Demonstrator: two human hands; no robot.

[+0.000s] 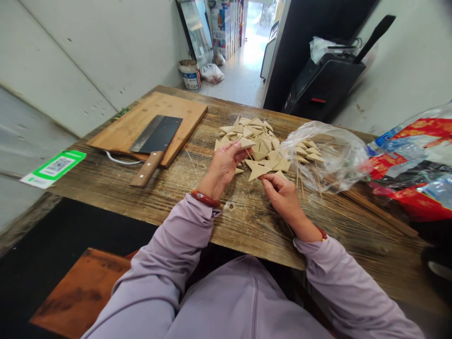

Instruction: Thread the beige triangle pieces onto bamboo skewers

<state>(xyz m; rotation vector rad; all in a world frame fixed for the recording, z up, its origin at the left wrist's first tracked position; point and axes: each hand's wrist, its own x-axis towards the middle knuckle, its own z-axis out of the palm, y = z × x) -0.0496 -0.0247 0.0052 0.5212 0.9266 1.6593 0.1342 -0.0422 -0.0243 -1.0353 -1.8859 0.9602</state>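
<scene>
My left hand [226,165] is closed, pinching a flat tan triangular piece [247,143] between thumb and fingers. A short length of thin stick shows just beneath that piece. My right hand [280,190] is closed at the lower edge of pointed tan triangular pieces [259,169] that overlap like a star; whether a stick lies inside its fingers is hidden. Just beyond both hands spreads a heap of similar tan triangles [261,136]. To the right, a clear plastic bag [332,146] covers more triangles threaded on thin skewers [300,181].
On the wooden table [183,193], a cleaver [158,136] rests on a cutting board [190,106] at the left, its handle overhanging. Loose skewers [370,212] lie at the right beside red and clear plastic packaging [420,165]. A bucket [190,75] stands on the floor beyond.
</scene>
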